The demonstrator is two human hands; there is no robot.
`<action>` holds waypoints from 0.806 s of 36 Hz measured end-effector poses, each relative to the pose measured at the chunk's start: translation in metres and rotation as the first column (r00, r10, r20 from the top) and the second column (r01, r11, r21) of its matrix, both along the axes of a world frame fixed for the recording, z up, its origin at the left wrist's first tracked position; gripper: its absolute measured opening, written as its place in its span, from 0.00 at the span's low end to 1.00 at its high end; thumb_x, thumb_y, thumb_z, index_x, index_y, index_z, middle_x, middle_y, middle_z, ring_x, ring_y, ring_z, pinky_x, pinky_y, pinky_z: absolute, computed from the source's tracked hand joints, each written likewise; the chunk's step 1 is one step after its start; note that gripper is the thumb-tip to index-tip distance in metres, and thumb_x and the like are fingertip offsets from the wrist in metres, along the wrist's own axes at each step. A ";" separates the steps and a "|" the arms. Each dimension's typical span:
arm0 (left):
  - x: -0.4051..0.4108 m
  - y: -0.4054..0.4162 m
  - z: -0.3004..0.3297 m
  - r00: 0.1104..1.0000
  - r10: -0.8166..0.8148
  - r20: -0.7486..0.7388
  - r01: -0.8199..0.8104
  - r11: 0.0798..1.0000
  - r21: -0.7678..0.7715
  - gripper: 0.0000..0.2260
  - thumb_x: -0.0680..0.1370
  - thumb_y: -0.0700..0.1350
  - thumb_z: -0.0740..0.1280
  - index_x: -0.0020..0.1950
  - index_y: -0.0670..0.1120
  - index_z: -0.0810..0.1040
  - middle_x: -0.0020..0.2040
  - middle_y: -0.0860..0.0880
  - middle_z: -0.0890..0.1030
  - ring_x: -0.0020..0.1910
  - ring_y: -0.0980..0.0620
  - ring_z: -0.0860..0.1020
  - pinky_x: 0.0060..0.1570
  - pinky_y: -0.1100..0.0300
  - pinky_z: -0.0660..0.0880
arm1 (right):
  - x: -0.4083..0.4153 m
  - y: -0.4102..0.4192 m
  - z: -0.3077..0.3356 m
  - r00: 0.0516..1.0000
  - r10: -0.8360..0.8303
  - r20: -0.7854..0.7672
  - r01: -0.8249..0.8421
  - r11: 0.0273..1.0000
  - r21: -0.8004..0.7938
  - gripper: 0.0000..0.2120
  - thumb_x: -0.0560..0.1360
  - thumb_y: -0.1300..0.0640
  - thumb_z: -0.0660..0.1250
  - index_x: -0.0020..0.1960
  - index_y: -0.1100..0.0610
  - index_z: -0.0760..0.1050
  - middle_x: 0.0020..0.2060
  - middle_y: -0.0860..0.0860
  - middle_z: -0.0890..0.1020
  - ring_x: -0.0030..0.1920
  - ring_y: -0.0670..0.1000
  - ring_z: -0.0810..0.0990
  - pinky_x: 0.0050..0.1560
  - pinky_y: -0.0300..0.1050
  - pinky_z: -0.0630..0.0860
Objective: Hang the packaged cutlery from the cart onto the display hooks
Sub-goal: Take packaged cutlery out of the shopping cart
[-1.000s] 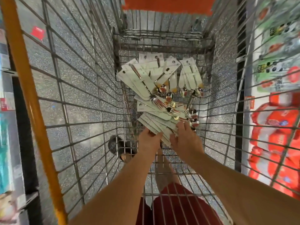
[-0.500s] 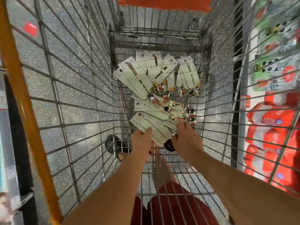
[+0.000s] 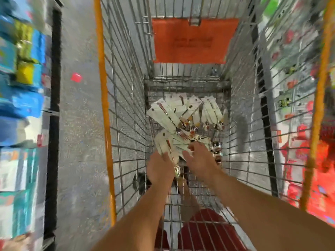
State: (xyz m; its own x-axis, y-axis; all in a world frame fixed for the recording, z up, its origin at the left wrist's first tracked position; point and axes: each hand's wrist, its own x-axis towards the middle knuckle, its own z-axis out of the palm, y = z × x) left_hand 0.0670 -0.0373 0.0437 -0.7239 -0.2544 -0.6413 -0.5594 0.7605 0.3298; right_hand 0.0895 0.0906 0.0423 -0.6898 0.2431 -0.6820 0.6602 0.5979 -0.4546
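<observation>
Several carded cutlery packs (image 3: 165, 145) now lift off the cart pile (image 3: 190, 115), left hand (image 3: 159, 169) fingers curled gripping them, right hand (image 3: 201, 158) fingers spread, releasing; hanging comes next.

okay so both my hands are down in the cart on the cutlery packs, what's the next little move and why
Probably lift the bundle of cutlery packs that your left hand grips straight up out of the cart. The right hand lies open beside it and looks ready to steady it. More packs lie on the cart floor, and no hooks are in view yet.
</observation>
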 end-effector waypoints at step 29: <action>-0.101 0.019 0.202 0.957 0.142 0.252 -0.289 0.412 0.864 0.27 0.83 0.62 0.53 0.69 0.43 0.75 0.59 0.38 0.82 0.52 0.42 0.84 0.54 0.47 0.81 | -0.122 0.026 0.211 0.886 -0.447 -0.120 0.348 0.814 -0.464 0.20 0.72 0.45 0.73 0.52 0.61 0.80 0.50 0.61 0.85 0.43 0.57 0.83 0.39 0.52 0.78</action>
